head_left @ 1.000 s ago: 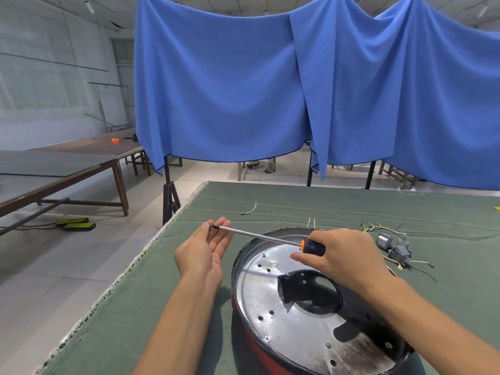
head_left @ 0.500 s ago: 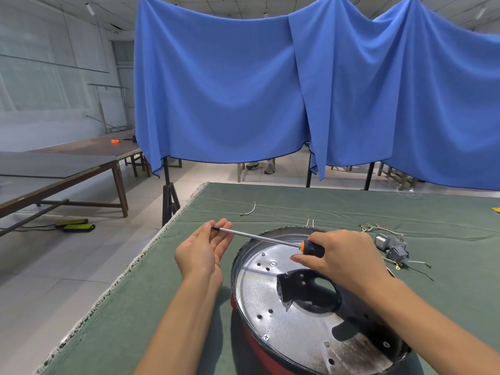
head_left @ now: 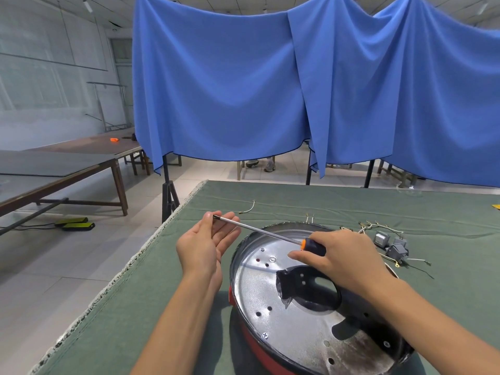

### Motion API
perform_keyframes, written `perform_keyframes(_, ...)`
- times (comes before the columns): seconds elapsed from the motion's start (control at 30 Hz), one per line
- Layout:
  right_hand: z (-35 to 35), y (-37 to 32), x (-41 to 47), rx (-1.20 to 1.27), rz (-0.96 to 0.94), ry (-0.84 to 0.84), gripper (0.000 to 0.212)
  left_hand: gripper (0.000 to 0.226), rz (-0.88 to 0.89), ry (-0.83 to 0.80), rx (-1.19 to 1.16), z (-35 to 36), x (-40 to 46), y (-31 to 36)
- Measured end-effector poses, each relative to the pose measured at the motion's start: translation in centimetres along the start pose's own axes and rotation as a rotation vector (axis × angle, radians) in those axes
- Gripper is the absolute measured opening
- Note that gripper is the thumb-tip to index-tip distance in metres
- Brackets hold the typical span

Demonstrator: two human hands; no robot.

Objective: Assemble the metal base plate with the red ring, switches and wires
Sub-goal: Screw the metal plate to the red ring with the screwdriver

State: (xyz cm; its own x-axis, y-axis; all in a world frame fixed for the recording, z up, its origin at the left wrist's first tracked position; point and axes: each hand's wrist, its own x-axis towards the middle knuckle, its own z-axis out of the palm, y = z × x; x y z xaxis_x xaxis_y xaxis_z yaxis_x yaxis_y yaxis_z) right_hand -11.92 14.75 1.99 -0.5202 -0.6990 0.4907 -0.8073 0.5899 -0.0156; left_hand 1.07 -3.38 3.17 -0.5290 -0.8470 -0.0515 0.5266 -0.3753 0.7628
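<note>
With our right hand (head_left: 342, 259) clamped on the screwdriver (head_left: 270, 234) and its tip at our spread left hand (head_left: 208, 240), we should seat it squarely in a screw of the base plate (head_left: 295, 318) just below.

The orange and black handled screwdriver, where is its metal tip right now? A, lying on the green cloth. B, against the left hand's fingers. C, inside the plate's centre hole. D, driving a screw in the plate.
B: the right hand grips the orange and black handled screwdriver, whose tip meets the left hand beside the round metal base plate.
</note>
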Motion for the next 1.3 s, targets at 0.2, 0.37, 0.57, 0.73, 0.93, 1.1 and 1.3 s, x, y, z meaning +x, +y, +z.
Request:
perform_keyframes(0.2,-0.2,-0.7,0.4,0.101,0.032,0.018,0.071,0.025,0.036,-0.124,0.136,0.7,-1.0,-0.1)
perform_keyframes(0.37,-0.6,-0.3,0.6,0.420,0.241,-0.058,0.070,0.009,0.214,-0.157,0.560,1.1,-1.4,-1.2)
perform_keyframes(0.57,-0.7,0.2,1.0,0.846,0.361,-0.171,0.022,0.031,0.203,-0.253,1.147,0.1,-0.7,-2.2)
perform_keyframes(0.73,-1.2,-0.1,0.8,0.992,0.314,-0.136,0.028,0.029,-0.096,-0.267,1.189,-0.7,-0.1,-1.9)
perform_keyframes(0.93,-2.2,-0.2,0.2,1.053,0.317,0.046,0.030,0.020,-0.134,-0.214,1.074,-1.0,0.9,-2.4)
perform_keyframes(1.1,-3.2,0.7,0.1,1.126,0.333,0.159,0.038,0.031,-0.054,-0.153,0.988,-1.3,1.9,-2.9)
perform_keyframes(1.3,-2.7,0.7,0.3,1.135,0.343,0.249,0.049,0.021,0.026,-0.045,0.955,-1.9,3.1,-3.5)
